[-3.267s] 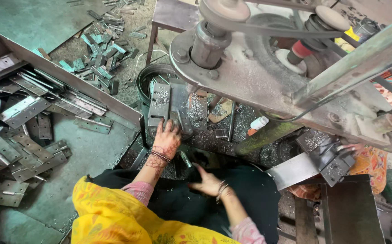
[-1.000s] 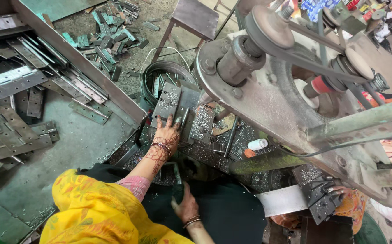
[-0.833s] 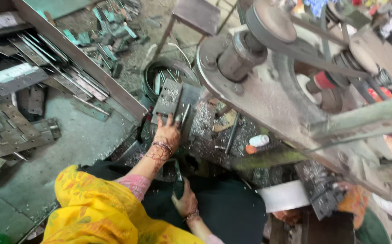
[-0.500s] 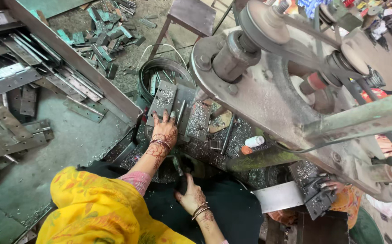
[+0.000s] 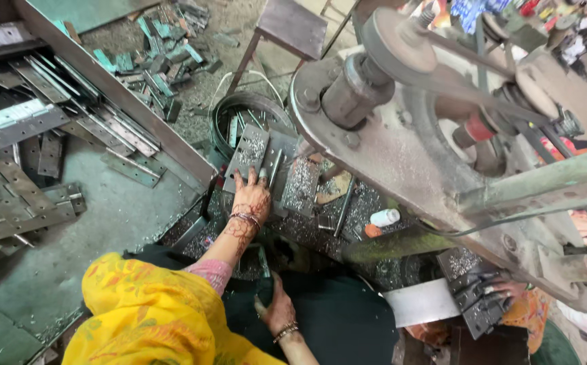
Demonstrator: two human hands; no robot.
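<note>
Nearest, at six o'clock: right hand, fingers spread, pressed palm-down on dark cloth over the lap, gripping nothing; apparently braced there to steady the lean forward. Bangles at the wrist. Yellow sleeve at seven o'clock.

Further up, near centre: left hand, open and flat, fingertips resting on the lower edge of a hinge plate, not closed around it. Plate lying flat at twelve o'clock from that hand, dusted with filings, touching a second plate at its three o'clock; both kept on the littered bed beside the machine, probably within easy reach of the seat. Small white cap at three o'clock from the left hand, among the swarf.

At four o'clock of the view, another person's fingers on a dark block.

Right and above: machine body with pulley and belt, overhanging the bed.

Left, at nine to ten o'clock: hinges heaped in a bin, sorted apart from the bed.

Farthest, at twelve o'clock: stool on the floor, with loose offcuts at its nine o'clock.
</note>
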